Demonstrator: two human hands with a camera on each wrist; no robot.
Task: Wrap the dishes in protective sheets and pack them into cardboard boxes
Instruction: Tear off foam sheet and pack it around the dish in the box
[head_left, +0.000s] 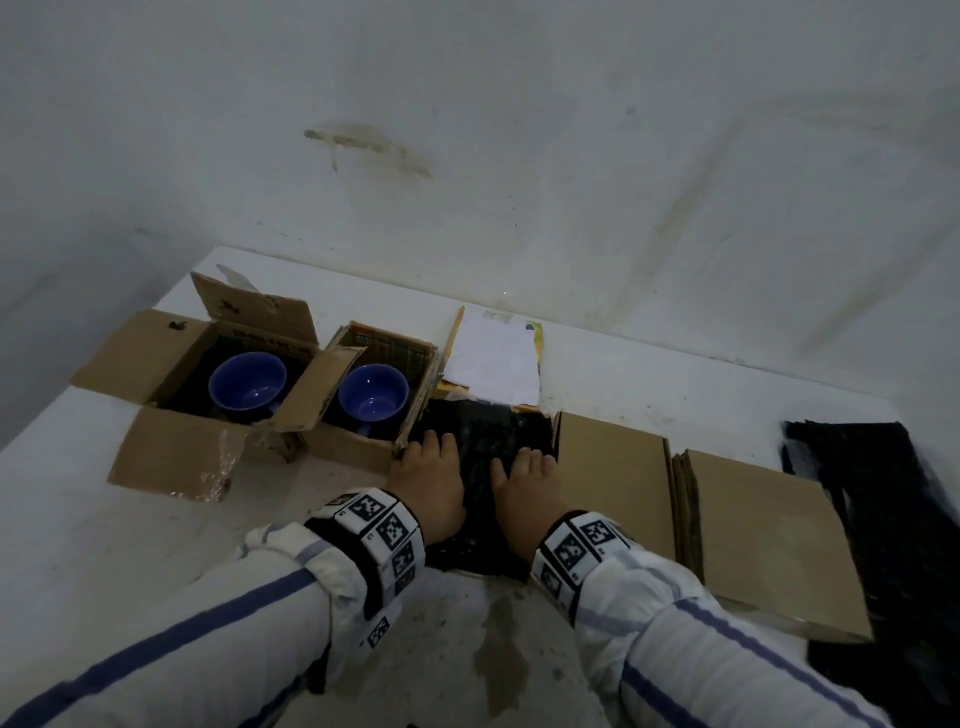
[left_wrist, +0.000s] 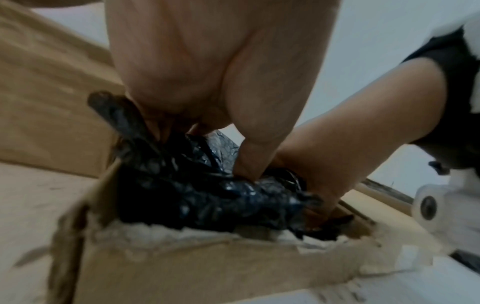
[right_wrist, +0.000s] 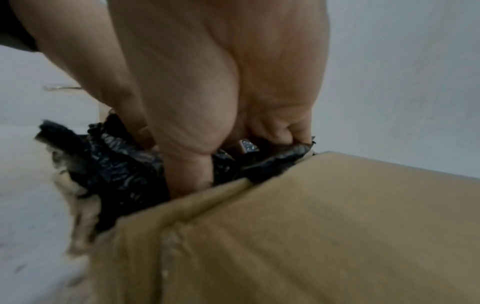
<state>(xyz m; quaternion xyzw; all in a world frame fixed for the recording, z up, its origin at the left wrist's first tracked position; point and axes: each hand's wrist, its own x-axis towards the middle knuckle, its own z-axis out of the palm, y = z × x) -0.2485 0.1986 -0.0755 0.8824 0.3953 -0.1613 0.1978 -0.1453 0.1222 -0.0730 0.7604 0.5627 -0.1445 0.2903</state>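
A black protective sheet (head_left: 483, 431) sits bundled inside an open cardboard box (head_left: 613, 478) at the table's middle; what it wraps is hidden. My left hand (head_left: 431, 467) and right hand (head_left: 524, 478) lie side by side on it. In the left wrist view the left hand (left_wrist: 207, 82) digs its thumb and fingers into the crumpled sheet (left_wrist: 194, 195) above the box's torn front wall (left_wrist: 182, 257). In the right wrist view the right hand (right_wrist: 221, 82) curls its fingers round the sheet (right_wrist: 116, 164) beside the box's flap (right_wrist: 311, 226). Two blue cups (head_left: 248, 387) (head_left: 373, 397) stand in open boxes on the left.
The left box (head_left: 156, 364) and the smaller box (head_left: 363, 447) touch the working box's left side. A white paper (head_left: 493, 364) lies behind it. Flat cardboard (head_left: 769, 540) and a pile of black sheets (head_left: 872, 493) lie to the right. The white table (head_left: 156, 545) meets a wall behind.
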